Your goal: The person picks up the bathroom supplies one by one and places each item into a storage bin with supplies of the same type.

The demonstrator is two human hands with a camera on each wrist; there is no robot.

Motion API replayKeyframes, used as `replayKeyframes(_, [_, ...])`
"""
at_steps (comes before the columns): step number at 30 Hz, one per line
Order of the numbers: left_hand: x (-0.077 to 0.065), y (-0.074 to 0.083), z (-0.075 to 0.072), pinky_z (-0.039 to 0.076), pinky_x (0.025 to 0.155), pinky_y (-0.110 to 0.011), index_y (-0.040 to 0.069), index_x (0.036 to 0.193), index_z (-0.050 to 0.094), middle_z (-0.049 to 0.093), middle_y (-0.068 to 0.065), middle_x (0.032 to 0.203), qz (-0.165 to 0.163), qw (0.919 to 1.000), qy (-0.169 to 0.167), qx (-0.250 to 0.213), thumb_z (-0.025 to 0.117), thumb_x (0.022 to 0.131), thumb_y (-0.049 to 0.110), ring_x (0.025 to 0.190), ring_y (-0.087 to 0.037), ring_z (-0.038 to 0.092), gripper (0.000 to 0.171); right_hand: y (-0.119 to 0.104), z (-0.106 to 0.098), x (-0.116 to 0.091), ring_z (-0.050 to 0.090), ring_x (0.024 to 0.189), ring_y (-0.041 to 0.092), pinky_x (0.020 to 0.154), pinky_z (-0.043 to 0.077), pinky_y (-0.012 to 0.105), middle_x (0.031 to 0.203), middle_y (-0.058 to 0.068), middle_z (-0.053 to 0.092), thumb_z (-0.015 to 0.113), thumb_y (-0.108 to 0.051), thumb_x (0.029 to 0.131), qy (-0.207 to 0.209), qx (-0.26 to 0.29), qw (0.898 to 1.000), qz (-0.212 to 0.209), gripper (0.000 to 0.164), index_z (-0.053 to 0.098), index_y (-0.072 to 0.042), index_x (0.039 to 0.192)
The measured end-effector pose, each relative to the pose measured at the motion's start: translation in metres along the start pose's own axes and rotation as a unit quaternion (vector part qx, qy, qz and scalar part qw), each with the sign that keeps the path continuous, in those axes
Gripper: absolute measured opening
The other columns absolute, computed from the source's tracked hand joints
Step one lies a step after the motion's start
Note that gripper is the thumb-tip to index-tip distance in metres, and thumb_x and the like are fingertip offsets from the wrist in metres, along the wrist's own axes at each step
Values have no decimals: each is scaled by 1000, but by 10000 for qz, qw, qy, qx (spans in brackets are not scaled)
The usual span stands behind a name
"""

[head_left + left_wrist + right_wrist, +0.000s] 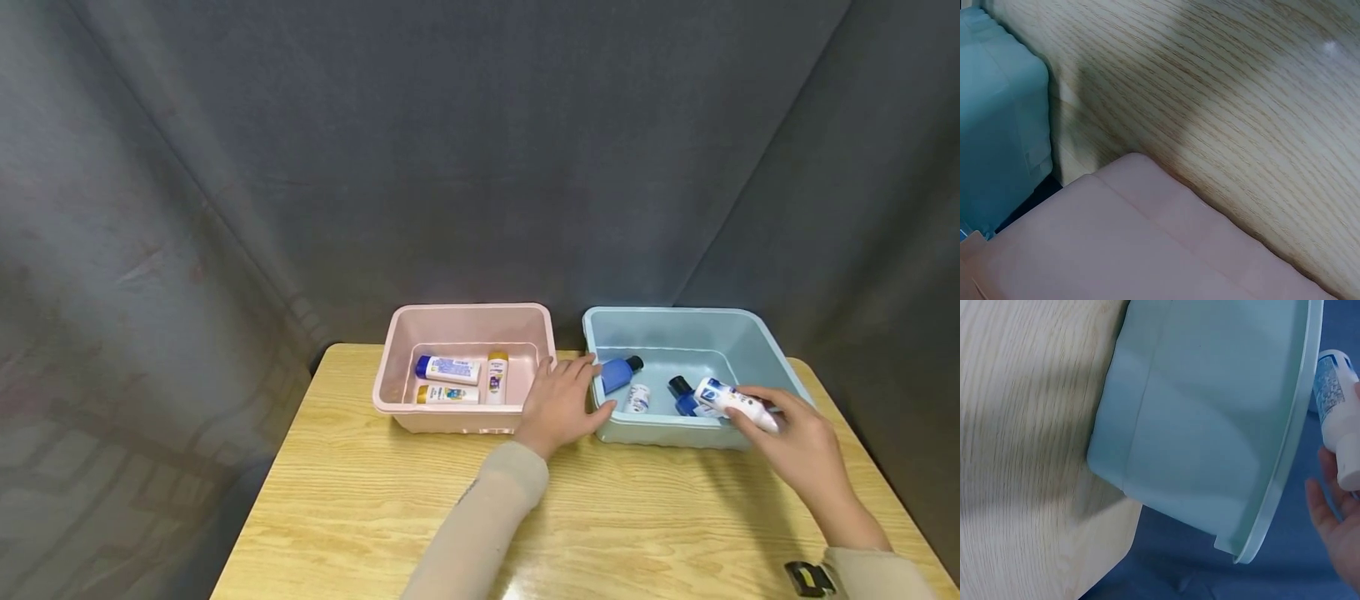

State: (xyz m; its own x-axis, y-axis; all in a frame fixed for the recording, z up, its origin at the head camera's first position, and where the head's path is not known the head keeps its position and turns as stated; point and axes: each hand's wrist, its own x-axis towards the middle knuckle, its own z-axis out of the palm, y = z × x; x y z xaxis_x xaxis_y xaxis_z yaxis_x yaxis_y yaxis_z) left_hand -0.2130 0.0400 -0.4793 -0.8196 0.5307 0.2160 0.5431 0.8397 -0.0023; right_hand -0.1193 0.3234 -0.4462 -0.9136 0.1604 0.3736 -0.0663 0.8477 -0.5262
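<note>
My right hand (806,437) holds a white bottle (731,402) with a blue-printed label, over the front right rim of the blue bin (675,313). In the right wrist view the same bottle (1332,394) shows just beyond the bin's rim, its white cap toward the palm. Inside the blue bin lie two blue bottles with black caps, one a blue bottle (617,375) at the left, and a small white bottle (638,398). My left hand (558,404) spreads between the bins, its fingertips at the blue bin's left rim and the wrist by the pink bin's front corner.
The pink bin (381,367) contains a blue-capped white bottle (453,370) and two yellow-capped ones, one a white bottle (497,383) standing lengthwise at the right. Both bins sit at the back of a wooden table (337,500), before a dark grey curtain (480,167).
</note>
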Motion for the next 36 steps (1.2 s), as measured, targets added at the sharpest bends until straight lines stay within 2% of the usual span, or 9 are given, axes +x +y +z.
replayKeyframes(4, [0,0,1,25,115,-45,30,148,46,38,10,155,2,10000,10,24,30,96,68,134,-13,44,66,1,3,6,53,86,29,63,34,29,108,26,64,80,-21,84,-81,-35,9999,75,40,67,0,116])
replayKeyframes(10, [0,4,2,25,115,-45,29,147,47,38,9,155,19,10000,19,-54,32,96,67,135,-13,43,65,5,10,14,52,86,28,63,34,29,108,26,64,78,-23,86,-150,47,9998,97,40,67,0,117])
replayKeyframes(15, [0,4,3,24,116,-44,30,148,45,36,10,156,-16,10000,-84,-45,30,96,68,135,-13,42,66,4,18,20,55,92,34,67,39,31,111,28,62,76,-24,88,-354,180,9991,139,41,65,2,119])
replayKeyframes(22, [2,1,3,24,115,-43,31,148,45,37,11,155,-14,10000,-38,9,29,96,69,133,-13,44,67,0,29,32,57,93,38,70,43,42,116,29,62,74,-26,89,-531,174,9983,186,42,65,1,120])
replayKeyframes(31, [2,2,3,25,115,-44,31,148,45,37,10,155,-19,10000,-35,-27,30,95,69,134,-15,44,67,0,36,38,58,95,41,73,45,49,119,31,61,72,-26,91,-757,193,9965,312,42,64,1,121])
replayKeyframes(36, [1,0,0,25,116,-46,30,148,45,36,9,156,14,9999,-86,-115,30,96,68,136,-15,42,67,3,40,39,59,94,42,72,46,49,117,31,63,73,-25,90,-730,158,9968,292,40,65,2,118])
